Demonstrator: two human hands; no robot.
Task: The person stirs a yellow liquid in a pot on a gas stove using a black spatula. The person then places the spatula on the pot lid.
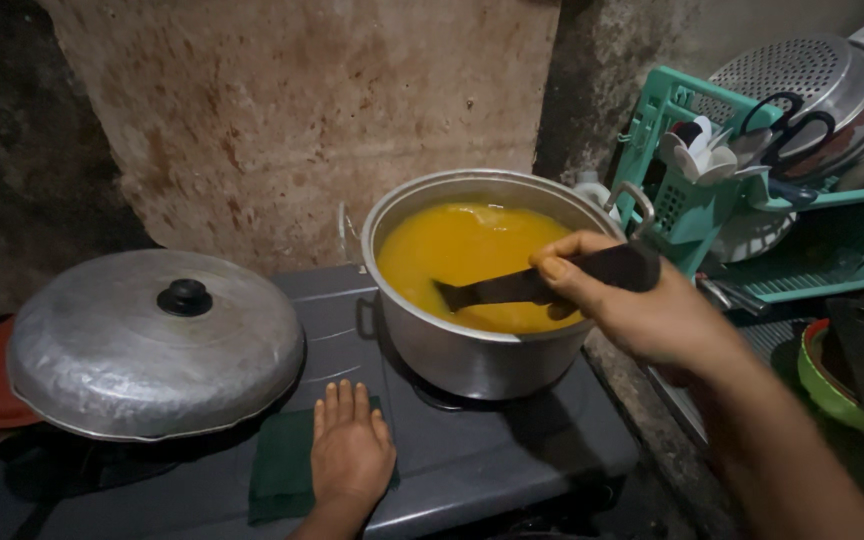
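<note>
Pot [472,350] silver, soup [457,250] yellow-orange; spatula [552,283] black; cloth [280,465] dark green; rack [752,240] teal; lid [152,345] grey, black knob [185,297].

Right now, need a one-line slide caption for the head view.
Right hand holds a dark utensil in a pot of yellow liquid; left hand rests flat on a green cloth.

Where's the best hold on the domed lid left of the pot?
Grip the black knob at the top centre of the lid, coming straight down from above. It stands proud of the smooth dome, which offers no other hold, and nothing covers it.
</note>
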